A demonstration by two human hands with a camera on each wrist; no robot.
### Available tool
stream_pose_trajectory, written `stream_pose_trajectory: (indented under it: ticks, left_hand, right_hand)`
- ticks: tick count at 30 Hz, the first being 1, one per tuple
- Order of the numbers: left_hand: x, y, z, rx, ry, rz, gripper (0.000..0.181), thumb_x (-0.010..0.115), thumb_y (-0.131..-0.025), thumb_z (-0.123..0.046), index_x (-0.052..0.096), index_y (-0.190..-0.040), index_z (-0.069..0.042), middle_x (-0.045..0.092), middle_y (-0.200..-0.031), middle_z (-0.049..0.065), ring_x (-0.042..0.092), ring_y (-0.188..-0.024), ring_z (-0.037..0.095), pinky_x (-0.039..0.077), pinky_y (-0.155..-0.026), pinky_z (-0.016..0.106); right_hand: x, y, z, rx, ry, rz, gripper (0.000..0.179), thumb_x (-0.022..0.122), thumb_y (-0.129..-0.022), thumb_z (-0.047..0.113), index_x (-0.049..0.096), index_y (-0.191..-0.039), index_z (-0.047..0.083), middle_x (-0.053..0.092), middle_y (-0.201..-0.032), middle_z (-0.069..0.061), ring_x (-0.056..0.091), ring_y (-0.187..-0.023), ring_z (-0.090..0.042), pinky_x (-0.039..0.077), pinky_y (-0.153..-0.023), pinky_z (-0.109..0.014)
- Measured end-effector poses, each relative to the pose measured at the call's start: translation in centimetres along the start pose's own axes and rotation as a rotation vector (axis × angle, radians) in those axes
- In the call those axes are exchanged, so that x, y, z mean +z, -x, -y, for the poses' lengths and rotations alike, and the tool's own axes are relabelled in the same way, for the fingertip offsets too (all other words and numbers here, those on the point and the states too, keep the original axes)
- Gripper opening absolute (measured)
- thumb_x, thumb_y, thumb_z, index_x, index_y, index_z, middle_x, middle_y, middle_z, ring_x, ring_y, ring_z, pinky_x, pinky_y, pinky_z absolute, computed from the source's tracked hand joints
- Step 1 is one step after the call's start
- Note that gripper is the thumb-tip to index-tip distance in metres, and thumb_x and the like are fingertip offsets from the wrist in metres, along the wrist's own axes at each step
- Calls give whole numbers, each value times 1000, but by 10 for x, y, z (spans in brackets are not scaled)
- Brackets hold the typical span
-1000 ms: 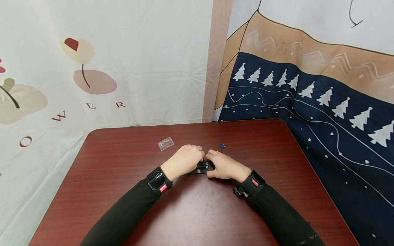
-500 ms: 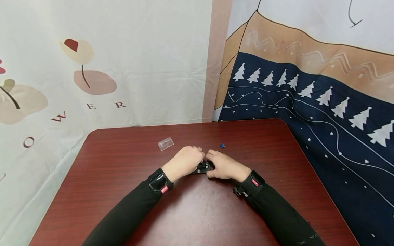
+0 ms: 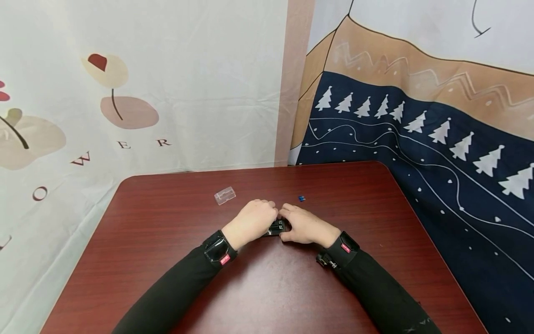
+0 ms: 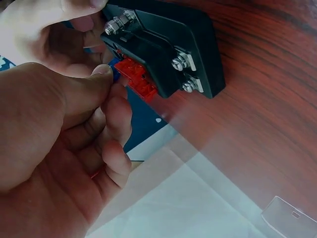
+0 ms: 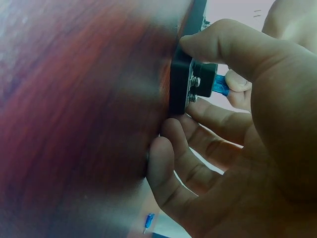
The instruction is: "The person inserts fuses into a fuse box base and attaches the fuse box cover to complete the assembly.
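Note:
A black fuse block (image 4: 200, 44) with metal screw terminals lies on the table, mostly covered by the hands in the head view. Red blade fuses (image 4: 136, 78) stand in a row in its raised middle. My left hand (image 3: 251, 221) pinches a blue blade fuse (image 5: 220, 85) between thumb and index finger, right at the raised part, beside the red ones. The right hand (image 3: 308, 225) grips the block's end, its thumb on one edge and fingers along the other. In the left wrist view, the blue fuse is largely hidden by fingertips.
A clear plastic cover (image 3: 225, 195) lies on the table (image 3: 179, 218) behind and left of the hands. Another small blue fuse (image 3: 301, 198) lies beyond the right hand. Printed cloth (image 3: 217, 93) hangs along the table's far edge.
The left hand and wrist have shifted slightly to the right. The right hand keeps its place on the fuse block.

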State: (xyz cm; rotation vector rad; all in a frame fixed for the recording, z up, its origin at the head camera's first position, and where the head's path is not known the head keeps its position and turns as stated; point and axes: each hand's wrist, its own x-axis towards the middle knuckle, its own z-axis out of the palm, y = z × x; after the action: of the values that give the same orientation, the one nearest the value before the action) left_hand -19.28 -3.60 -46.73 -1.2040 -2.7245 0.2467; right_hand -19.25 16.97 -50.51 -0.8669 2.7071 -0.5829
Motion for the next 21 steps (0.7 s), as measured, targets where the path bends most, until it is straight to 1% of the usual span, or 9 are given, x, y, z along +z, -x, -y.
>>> stream_pose_trajectory:
  ticks: [5,10,16,21]
  left_hand:
    - [1,0,0,3,-6,-7,3,85,-94,-18,82,-94,-19,75,-94,-2,75,-85,19,63,-76,34]
    - [1,-1,1,5,-11,-8,5,86,-91,-16,82,-92,-19,75,-93,-3,74,-83,19,62,-74,35]
    - [-1,-1,2,10,13,-11,5,84,-90,-14,82,-89,-18,75,-92,-2,74,-81,20,62,-72,35]
    - [-1,0,2,9,42,-16,7,84,-90,-11,81,-88,-18,74,-90,-2,74,-79,19,62,-71,36]
  right_hand:
    - [-1,1,1,1,-8,2,47,81,-87,27,69,-130,13,58,-119,4,55,-104,-15,51,-93,-37]
    - [-1,1,2,3,-7,3,48,80,-87,27,69,-131,13,58,-120,3,55,-105,-15,51,-94,-38]
    - [-1,1,1,2,-1,3,48,81,-87,27,69,-131,12,59,-121,3,55,-106,-15,52,-94,-38]
    - [0,0,0,4,-7,3,48,81,-87,27,70,-131,12,59,-121,3,55,-103,-15,51,-92,-37]
